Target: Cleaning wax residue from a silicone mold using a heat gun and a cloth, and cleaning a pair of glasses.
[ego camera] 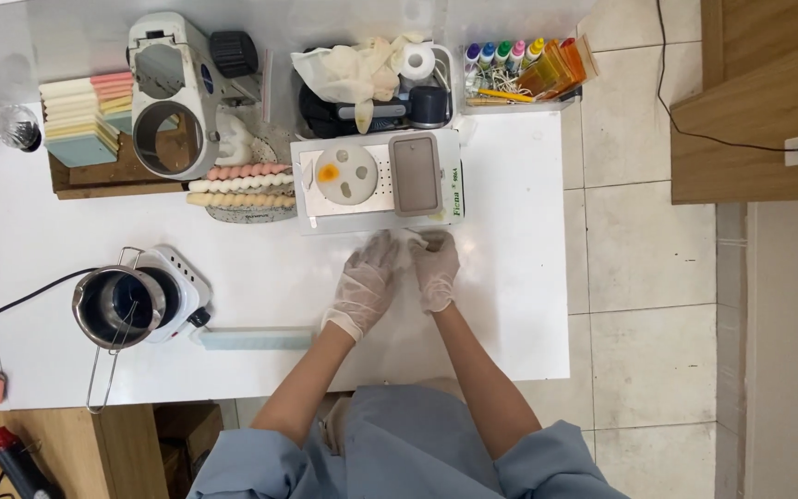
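Both of my hands wear thin clear gloves and meet over the white table (528, 305), just in front of a white scale (376, 205). My left hand (360, 288) and my right hand (437, 270) together pinch a crumpled white wipe (408, 242). A small brownish bit (436, 246) shows at my right fingertips; I cannot tell what it is. On the scale sits a round white dish (345, 174) with an orange spot, beside a grey panel (415, 174).
A metal pot (120, 307) stands on a white hot plate at the left, with a pale blue bar (256, 339) beside it. Twisted pink and cream candles (240, 185), stacked pastel slabs (85, 120), a white machine (173, 92), a basket of gloves (362, 79) and dye bottles (510, 54) line the back.
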